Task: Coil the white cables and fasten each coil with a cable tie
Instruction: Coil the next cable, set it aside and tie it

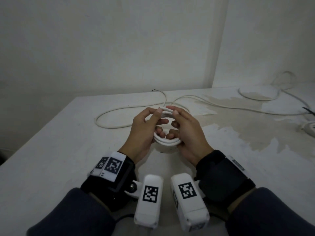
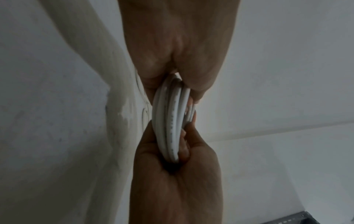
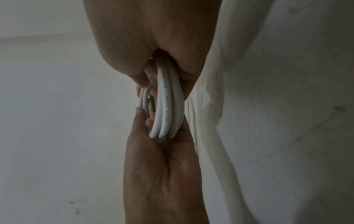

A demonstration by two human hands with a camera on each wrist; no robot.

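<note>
A white cable coil (image 1: pixel 167 142) of several loops is held upright above the white table (image 1: pixel 68 150), in the middle of the head view. My left hand (image 1: pixel 144 128) grips its left side, thumb on the top strands and fingers curled through the centre. Opposite it, my right hand (image 1: pixel 187 132) grips the right side in the same way. The wrist views show the coil (image 2: pixel 172 121) (image 3: pixel 168 106) edge-on, clamped between both palms. Its loose tail (image 1: pixel 105 123) loops over the table to the left and ends in a dark tip (image 1: pixel 154 90). I see no cable tie on the coil.
A second white cable (image 1: pixel 255 95) lies looped at the back right by the wall and trails towards the right edge. A thin dark strip (image 1: pixel 308 110) and a white object (image 1: pixel 309 129) lie at the far right. Worn patches (image 1: pixel 247 130) mark the tabletop.
</note>
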